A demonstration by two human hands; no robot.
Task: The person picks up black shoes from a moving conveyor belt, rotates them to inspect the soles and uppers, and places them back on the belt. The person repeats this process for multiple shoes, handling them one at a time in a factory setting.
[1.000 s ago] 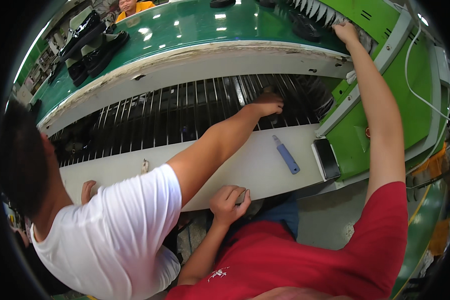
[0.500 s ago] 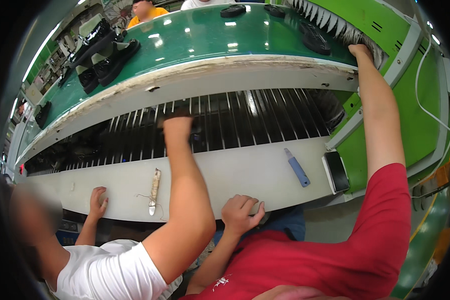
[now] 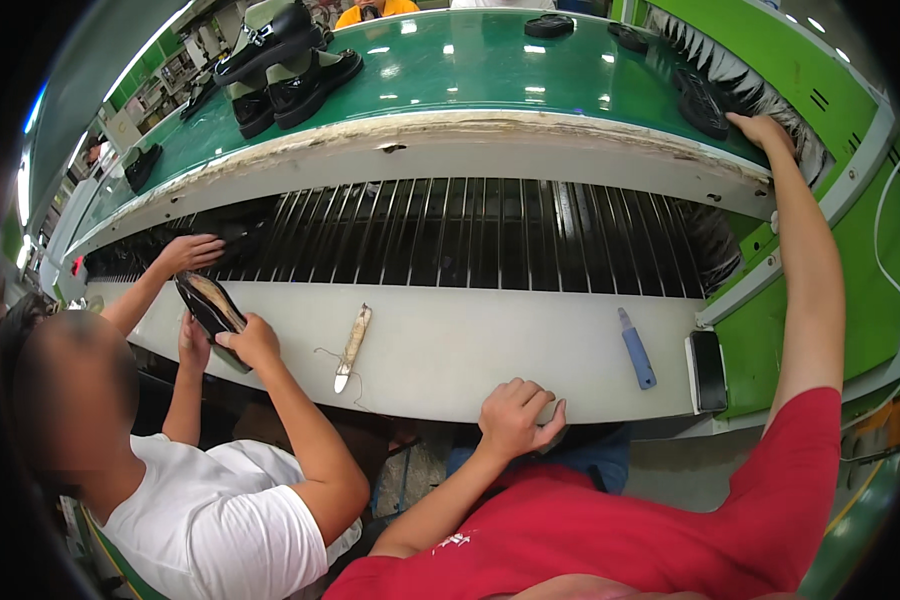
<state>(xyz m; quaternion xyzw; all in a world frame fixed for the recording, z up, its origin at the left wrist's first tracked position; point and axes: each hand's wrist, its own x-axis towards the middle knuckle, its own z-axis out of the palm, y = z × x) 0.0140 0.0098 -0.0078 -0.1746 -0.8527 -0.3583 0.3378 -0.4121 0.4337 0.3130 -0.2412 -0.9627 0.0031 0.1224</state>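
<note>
My left hand (image 3: 520, 418) rests at the near edge of the white worktop (image 3: 470, 350), fingers curled inward. A greyish bit shows under the thumb, but I cannot make out what it is. My right arm reaches far to the right, and my right hand (image 3: 768, 138) lies at the end of the green conveyor belt (image 3: 450, 85), fingers stretched out. Its fingertips are right beside a black shoe sole (image 3: 703, 106), seemingly touching its near end; they are partly hidden. On the worktop lie a blue-handled tool (image 3: 638, 350) and a blade with a wrapped handle (image 3: 353, 347).
Left of me a co-worker in white (image 3: 230, 500) holds a black shoe (image 3: 210, 308); another hand (image 3: 185, 255) reaches over the roller rack (image 3: 470, 235). Black shoes (image 3: 305, 85) stand on the belt. A green machine (image 3: 820, 320) with a bristle curtain (image 3: 740, 75) borders the right side.
The view has swung, shifting the scene rightward. The co-worker's arm has drawn back from the rollers and now a black shoe is in the co-worker's hands. The sole is closer to my right hand.
</note>
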